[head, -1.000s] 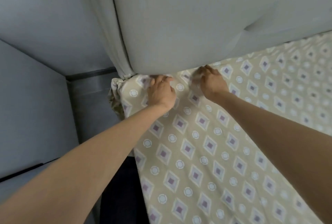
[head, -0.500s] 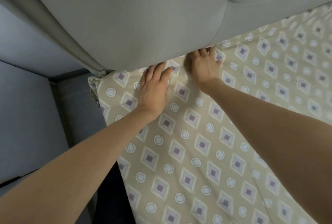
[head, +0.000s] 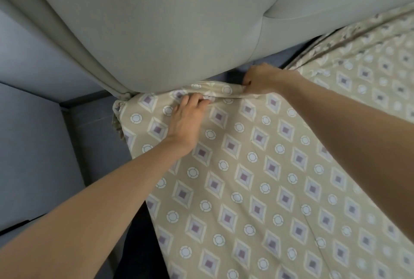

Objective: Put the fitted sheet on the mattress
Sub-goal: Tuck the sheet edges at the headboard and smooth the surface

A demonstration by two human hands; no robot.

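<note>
Head cam: the fitted sheet (head: 257, 166) is tan w/ purple diamonds & little white rings. It lies spread flat over the bed top, from the bottom of the pic up to the gray padded headboard (head: 179, 21). Its top edge is bunched in a soft roll right by the headboard, & the left corner hangs crumpled. My left hand (head: 188, 119) lies nearly flat on the sheet, fingers almost straight, tips pushing on that roll. My right hand (head: 264, 79) is curled tight, thumb & fingers pinching the rolled edge, lifted a bit. A dark blue strip (head: 277, 59) shows btw sheet edge & headboard; can't tell what it is. Gray-blue wall (head: 33, 144) on the left.
</note>
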